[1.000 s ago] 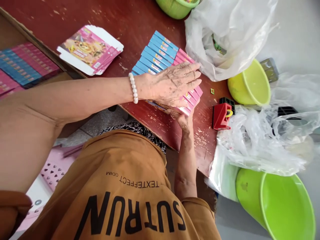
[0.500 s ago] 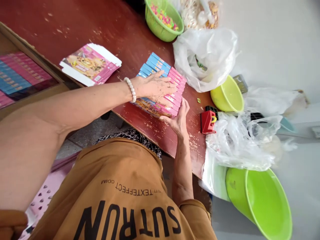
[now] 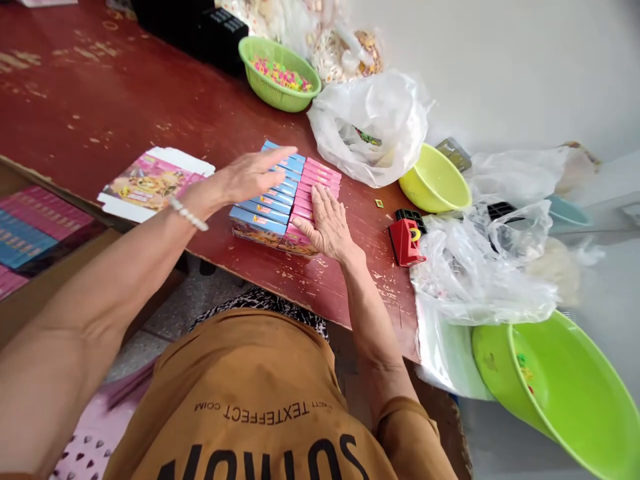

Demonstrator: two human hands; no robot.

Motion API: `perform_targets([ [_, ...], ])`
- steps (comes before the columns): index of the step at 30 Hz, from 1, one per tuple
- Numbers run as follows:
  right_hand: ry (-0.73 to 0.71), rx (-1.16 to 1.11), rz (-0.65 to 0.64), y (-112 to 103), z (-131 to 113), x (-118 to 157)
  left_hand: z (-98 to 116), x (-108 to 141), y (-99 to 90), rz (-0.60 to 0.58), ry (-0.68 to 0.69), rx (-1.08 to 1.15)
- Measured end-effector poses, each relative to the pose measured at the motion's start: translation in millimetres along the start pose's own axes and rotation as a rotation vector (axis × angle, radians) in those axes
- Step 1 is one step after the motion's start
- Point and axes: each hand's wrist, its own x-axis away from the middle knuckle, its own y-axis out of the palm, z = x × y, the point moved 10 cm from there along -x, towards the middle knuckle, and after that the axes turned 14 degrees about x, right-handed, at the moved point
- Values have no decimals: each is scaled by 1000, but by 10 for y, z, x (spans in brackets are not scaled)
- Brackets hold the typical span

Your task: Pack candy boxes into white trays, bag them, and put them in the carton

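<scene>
While the slim blue and pink printed cardboard boxes [image 3: 267, 208] lie packed in two rows on the worn red wooden tabletop [image 3: 105, 113], the right hand [image 3: 327, 223] rests with spread fingers on the pink row. Apart from it, the left hand [image 3: 245, 177] extends unclenched over the blue row; contact is unclear. Flat pink-and-white cardboard [image 3: 145, 185] lies leftward; beyond stands a light-green plastic basket [image 3: 275, 95] holding small colourful pieces.
</scene>
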Motion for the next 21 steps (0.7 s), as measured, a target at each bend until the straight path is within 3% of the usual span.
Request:
perform_targets([
  [1, 4, -3, -16, -2, 16, -3, -51, 115, -122, 70, -7, -5],
  [3, 10, -9, 4, -80, 44, -2, -162, 338, -189, 116, 7, -5],
  [7, 17, 50, 128, -301, 2, -49, -372, 583, -32, 128, 118, 22],
  [13, -74, 81, -28, -133, -246, -173, -413, 524, 97, 104, 182, -60],
  [21, -107, 11, 14, -92, -280, -180, -428, 546, 104, 84, 203, -4],
])
